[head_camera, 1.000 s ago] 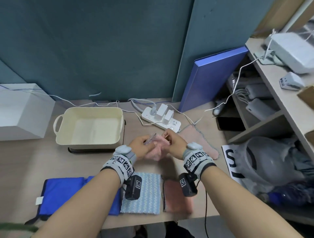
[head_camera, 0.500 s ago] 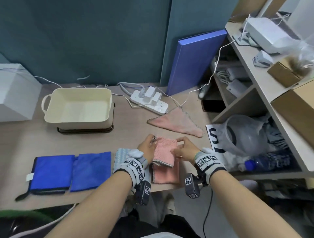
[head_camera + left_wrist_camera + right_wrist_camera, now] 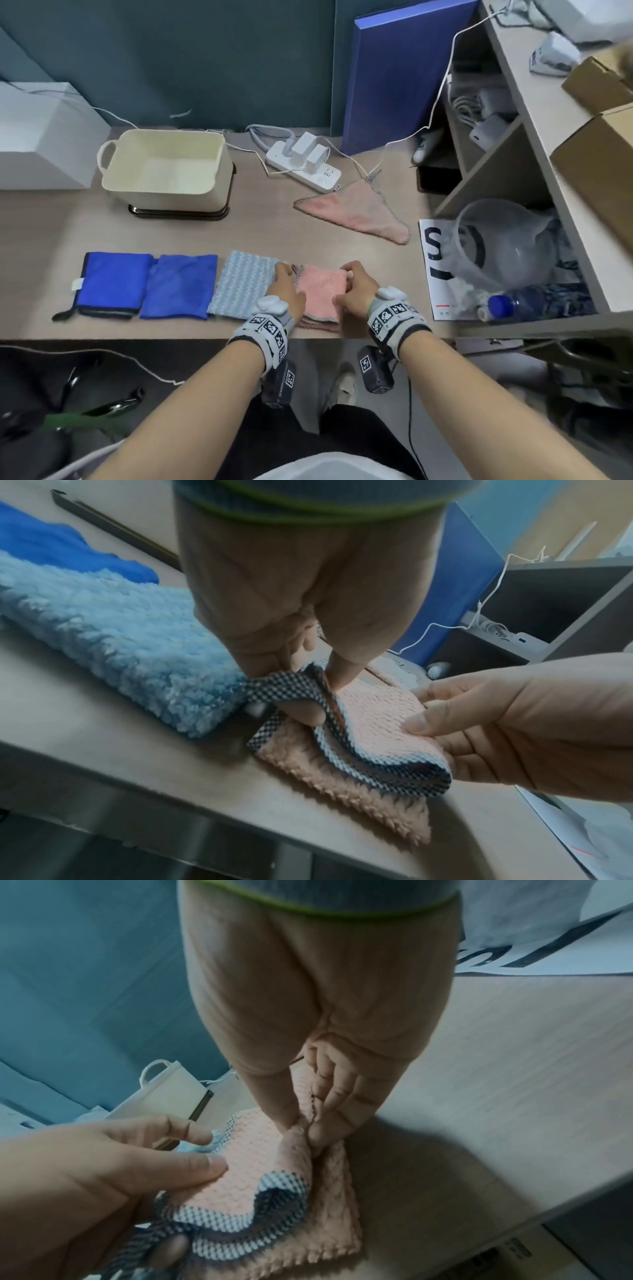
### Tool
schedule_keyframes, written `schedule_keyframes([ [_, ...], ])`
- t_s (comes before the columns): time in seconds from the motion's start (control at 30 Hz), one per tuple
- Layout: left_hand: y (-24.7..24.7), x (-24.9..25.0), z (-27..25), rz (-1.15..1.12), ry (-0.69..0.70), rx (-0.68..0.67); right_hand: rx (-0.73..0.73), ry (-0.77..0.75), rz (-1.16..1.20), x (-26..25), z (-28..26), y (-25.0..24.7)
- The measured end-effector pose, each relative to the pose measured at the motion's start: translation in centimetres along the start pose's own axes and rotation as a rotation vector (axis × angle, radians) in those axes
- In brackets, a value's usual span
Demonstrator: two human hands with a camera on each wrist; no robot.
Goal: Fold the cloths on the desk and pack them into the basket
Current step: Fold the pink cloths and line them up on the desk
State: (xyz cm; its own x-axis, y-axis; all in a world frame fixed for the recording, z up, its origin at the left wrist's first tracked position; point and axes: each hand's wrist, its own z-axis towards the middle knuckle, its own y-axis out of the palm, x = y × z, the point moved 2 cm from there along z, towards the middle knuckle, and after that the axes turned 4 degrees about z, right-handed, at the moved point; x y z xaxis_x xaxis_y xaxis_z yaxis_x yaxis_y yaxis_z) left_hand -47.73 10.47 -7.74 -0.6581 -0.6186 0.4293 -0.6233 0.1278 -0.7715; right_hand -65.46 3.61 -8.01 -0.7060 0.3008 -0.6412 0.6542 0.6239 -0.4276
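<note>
Cream plastic, the basket (image 3: 164,173) is standing at the far left of the desk (image 3: 267,233), showing no cloth inside, well apart from the hands and up-left of them. Nearer the front edge, two folded blue cloths (image 3: 147,286) are lying side by side, then a folded light-blue cloth (image 3: 241,284) just beside the left hand (image 3: 286,291). That hand is pinching the left edge of the folded pink cloth (image 3: 320,286), thumb under the checked hem and fingers on top, as the left wrist view shows. The cloth is sitting on a second folded pink cloth (image 3: 377,804) at the desk's front edge, its long axis running away from the person. The right hand (image 3: 356,291) is pinching the opposite, right edge between thumb and fingers. Another pink cloth (image 3: 356,210) is lying unfolded farther back on the right, nearer the right hand. Since the basket is lying up-left of the grip, the left hand looks better placed to carry the folded pieces across.
</note>
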Motion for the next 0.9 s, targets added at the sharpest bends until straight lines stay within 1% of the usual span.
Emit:
schedule_keyframes([
  [0.17, 0.1, 0.2, -0.9, 0.038, -0.038, 0.01, -0.041, 0.008, -0.064, 0.3, -0.2, 0.0],
  [0.3, 0.2, 0.1, -1.7, 0.151, -0.08, -0.011, -0.039, 0.016, -0.112, 0.6, -0.6, -0.1],
  [0.37, 0.6, 0.1, -1.7, 0.167, -0.086, -0.016, -0.037, 0.028, -0.142, 0.9, -0.5, -0.1],
  [0.5, 0.7, 0.4, -1.6, 0.202, -0.094, -0.073, -0.048, 0.011, -0.179, 0.9, -0.2, -0.1],
  [0.53, 0.4, 0.5, -1.7, 0.208, -0.078, -0.08, -0.062, 0.0, -0.19, 0.7, 0.0, -0.1],
  [0.6, -0.2, 1.0, -2.0, 0.271, -0.003, -0.065, -0.072, -0.01, -0.2, 0.8, 0.3, -0.5],
  [0.7, -2.2, 2.3, -2.3, 0.436, 0.072, 0.05, -0.033, -0.023, -0.182, 0.4, 0.8, -1.6],
  [0.8, -4.1, 3.7, -0.3, 0.399, 0.091, 0.11, 0.057, -0.041, -0.143, -0.6, 2.1, -3.8],
  [0.9, -5.5, 4.8, 4.0, 0.319, 0.106, 0.119, 0.144, -0.047, -0.114, -2.2, 4.1, -6.3],
])
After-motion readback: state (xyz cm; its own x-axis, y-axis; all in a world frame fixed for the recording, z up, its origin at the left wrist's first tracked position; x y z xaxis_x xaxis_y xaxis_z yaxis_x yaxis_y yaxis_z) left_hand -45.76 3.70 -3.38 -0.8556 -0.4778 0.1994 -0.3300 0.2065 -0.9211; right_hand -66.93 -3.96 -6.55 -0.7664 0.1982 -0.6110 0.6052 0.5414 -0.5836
